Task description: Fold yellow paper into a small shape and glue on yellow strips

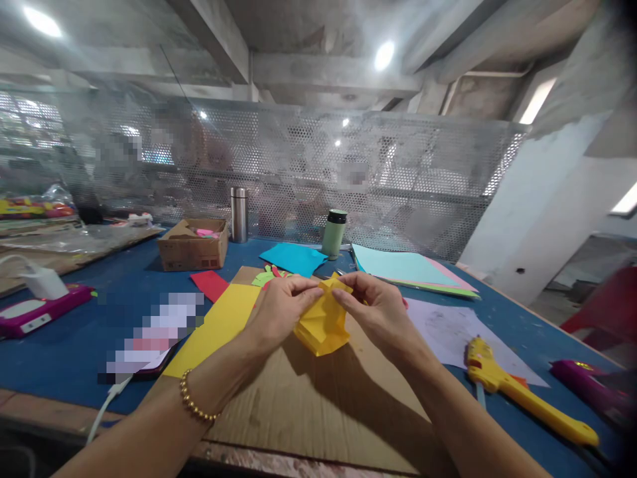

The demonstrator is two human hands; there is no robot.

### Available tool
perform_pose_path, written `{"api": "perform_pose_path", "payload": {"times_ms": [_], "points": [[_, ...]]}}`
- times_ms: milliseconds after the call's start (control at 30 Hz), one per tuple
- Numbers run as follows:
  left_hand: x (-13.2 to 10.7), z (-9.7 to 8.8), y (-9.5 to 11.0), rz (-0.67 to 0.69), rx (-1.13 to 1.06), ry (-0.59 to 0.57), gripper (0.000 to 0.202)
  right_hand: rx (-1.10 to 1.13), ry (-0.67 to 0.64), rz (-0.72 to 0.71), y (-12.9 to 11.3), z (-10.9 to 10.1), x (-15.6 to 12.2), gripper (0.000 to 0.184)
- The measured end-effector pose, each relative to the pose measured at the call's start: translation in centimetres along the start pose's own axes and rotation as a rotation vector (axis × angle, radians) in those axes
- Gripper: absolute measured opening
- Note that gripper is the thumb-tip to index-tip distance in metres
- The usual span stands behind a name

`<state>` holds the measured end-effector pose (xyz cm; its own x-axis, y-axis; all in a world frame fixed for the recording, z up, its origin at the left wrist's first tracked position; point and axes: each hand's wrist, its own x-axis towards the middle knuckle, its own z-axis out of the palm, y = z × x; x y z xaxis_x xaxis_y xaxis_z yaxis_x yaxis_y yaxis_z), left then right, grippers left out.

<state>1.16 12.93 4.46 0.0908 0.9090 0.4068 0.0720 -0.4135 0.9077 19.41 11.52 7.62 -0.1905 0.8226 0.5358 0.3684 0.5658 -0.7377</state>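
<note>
Between my two hands is a folded yellow paper piece (324,324), shaped like a small bag and held just above a cardboard sheet (318,411). My left hand (279,309) pinches its upper left edge between thumb and fingers. The upper right edge is pinched by my right hand (375,307). A flat yellow paper sheet (219,332) lies on the cardboard beside my left hand. Green paper cutouts (266,275) show behind my left hand, partly hidden by it.
A yellow glue gun (517,388) rests at right, partly on a lilac sheet (458,325). Behind are stacked coloured papers (403,265), a green bottle (334,236), blue paper (293,257), a steel flask (239,216) and a cardboard box (192,255). A purple power strip (64,309) lies left.
</note>
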Motion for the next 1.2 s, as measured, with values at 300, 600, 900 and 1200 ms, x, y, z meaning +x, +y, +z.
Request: {"api": "perform_pose_path", "payload": {"times_ms": [300,600,900,1200], "points": [[0.0,-0.1,-0.2,-0.027,0.000,0.032,0.026,-0.134,0.031,-0.179,-0.7,0.1,-0.3,0.016],[-0.1,-0.1,-0.4,-0.011,0.062,0.054,0.029,-0.388,0.052,-0.398,-0.8,0.3,-0.7,0.017],[-0.1,0.0,0.5,0.038,0.018,0.023,0.024,-0.269,0.027,-0.251,-1.8,-0.2,-0.9,0.036],[-0.4,0.3,1.4,0.171,0.088,0.001,0.020,-0.115,0.079,-0.195,-0.8,0.1,-0.3,0.017]]}}
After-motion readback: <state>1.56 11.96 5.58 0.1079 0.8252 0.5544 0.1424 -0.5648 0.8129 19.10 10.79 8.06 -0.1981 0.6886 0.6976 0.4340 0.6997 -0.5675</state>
